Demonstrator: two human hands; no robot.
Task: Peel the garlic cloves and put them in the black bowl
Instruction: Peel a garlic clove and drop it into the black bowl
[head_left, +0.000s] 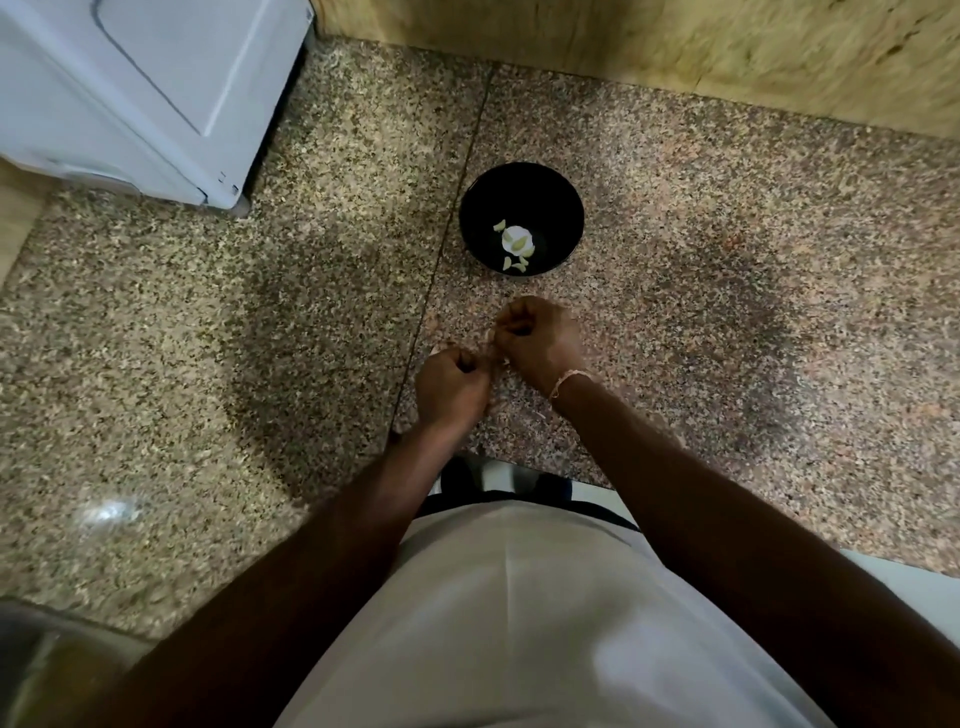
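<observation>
Both forearms reach fwd over the granite counter (727, 218), hands meeting just on the near side of the black bowl (566, 208). Left hand (451, 383) is knuckles-up, fingers curled tight; right hand (540, 340) sits a bit closer to the bowl, also curled, w/ a thin bracelet (569, 378) at the wrist. Between the 2 hands a small pale bit shows, prob. the garlic clove (491, 340) being pinched by both; too blurred to say how much skin is on it. Inside the bowl: approx. 5 peeled cloves (519, 249) plus 1 bright white spot at the bottom. 1 bowl, 2 hands. White appliance (130, 93) stands well left of the bowl, at the far side; wood panel (675, 47) runs behind it.
</observation>
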